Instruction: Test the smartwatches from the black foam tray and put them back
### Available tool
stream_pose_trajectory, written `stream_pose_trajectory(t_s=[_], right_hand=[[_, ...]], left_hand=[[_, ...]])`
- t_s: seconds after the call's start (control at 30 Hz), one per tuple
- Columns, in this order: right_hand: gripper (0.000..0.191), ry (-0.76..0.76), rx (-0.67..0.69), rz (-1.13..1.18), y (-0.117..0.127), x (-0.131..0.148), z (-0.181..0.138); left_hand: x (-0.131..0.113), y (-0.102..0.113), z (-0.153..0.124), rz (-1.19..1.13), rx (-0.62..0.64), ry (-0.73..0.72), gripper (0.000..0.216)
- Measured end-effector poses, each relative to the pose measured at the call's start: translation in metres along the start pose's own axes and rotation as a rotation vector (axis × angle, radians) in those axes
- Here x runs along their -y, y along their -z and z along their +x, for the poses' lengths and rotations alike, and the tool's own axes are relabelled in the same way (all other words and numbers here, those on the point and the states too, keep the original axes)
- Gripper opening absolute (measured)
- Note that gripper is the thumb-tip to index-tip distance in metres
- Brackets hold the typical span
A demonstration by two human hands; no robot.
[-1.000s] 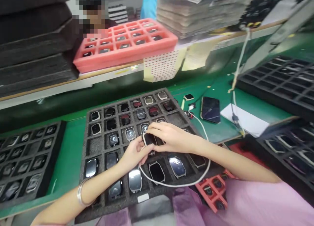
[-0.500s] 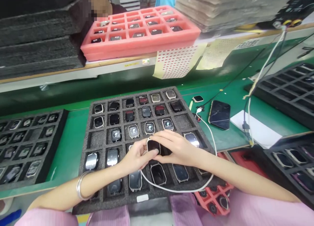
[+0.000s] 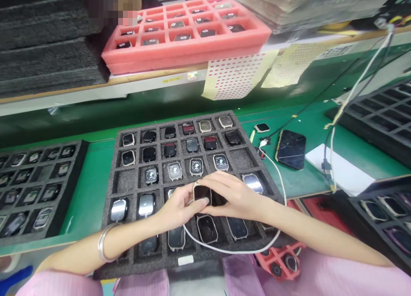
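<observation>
Between my two hands is a smartwatch (image 3: 202,194) without a strap, its dark screen facing up. My left hand (image 3: 180,206) pinches its left side, with the thumb across the lower edge. Curled round the right and top sides, my right hand (image 3: 236,195) grips it too. A white cable (image 3: 237,250) loops from near my left fingers round to the right; whether it touches the watch is hidden. Below my hands lies a dark foam tray (image 3: 125,182) with watch bodies in its compartments. Several screens are lit, such as that of one watch (image 3: 196,166) just above my hands.
A pink foam tray (image 3: 186,52) of watches sits on the shelf between black foam stacks (image 3: 48,52) and grey stacked trays (image 3: 308,7). A phone (image 3: 290,149), white paper (image 3: 340,170) and a loose watch (image 3: 262,127) lie right. More trays flank the bench; a person is behind the shelf.
The view has shifted slightly. Both hands stay on the same smartwatch, in nearly the same pose over the tray.
</observation>
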State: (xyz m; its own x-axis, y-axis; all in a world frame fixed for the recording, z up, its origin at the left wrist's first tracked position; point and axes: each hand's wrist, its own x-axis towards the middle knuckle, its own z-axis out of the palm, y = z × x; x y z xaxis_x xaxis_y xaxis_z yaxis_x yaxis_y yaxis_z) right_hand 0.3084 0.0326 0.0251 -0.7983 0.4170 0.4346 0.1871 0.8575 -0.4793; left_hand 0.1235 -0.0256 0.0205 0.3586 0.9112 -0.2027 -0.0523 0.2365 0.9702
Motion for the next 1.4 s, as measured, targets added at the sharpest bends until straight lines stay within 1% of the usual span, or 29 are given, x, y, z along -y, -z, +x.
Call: stream_pose_trajectory(t_s=[0.17, 0.3, 0.4, 0.67, 0.93, 1.4], right_hand=[[0.040, 0.002, -0.010, 0.004, 0.000, 0.000, 0.000], [0.045, -0.004, -0.001, 0.008, 0.001, 0.000, 0.000], [0.048, -0.008, 0.007, 0.000, 0.001, 0.000, -0.001], [0.044, -0.027, 0.021, 0.012, 0.000, -0.001, -0.001], [0.044, -0.026, 0.019, 0.012, 0.000, -0.001, -0.002], [0.045, -0.036, 0.003, -0.007, -0.002, 0.002, -0.003]], left_hand=[[0.004, 0.001, -0.001, 0.024, 0.027, 0.033, 0.031], [0.006, 0.002, -0.002, 0.059, 0.025, -0.002, 0.026], [0.007, 0.002, -0.001, 0.079, 0.026, -0.030, 0.027], [0.009, 0.003, 0.000, 0.096, 0.027, -0.033, 0.031], [0.010, 0.004, -0.001, 0.119, 0.026, -0.051, 0.026], [0.011, 0.002, -0.001, 0.138, 0.022, -0.015, 0.028]])
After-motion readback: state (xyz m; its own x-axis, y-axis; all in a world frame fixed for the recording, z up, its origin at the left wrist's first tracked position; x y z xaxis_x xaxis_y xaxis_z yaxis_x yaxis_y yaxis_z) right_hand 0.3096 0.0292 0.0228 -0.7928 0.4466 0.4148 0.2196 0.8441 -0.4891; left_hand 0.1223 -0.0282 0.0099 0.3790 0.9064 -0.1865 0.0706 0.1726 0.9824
